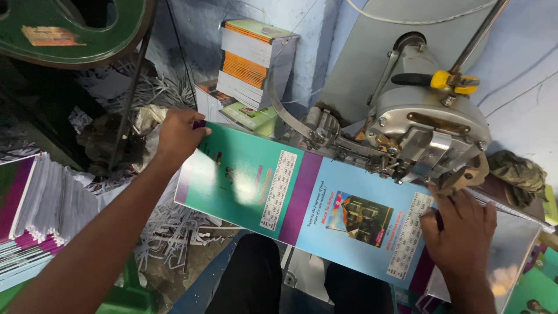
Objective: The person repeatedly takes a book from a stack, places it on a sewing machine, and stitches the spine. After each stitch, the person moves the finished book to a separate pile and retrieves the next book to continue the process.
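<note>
A long glossy printed cover sheet, teal and light blue with purple bands, lies across the saddle of a metal stitching machine. My left hand grips its far left end. My right hand presses flat on its right end, just below the machine's stitching head. The sheet's fold runs under the head.
A stack of bound booklets stands at the back by the blue wall. More booklets are piled at the left. Shredded paper trimmings litter the floor. A green wheel with a belt sits top left. My knees show below.
</note>
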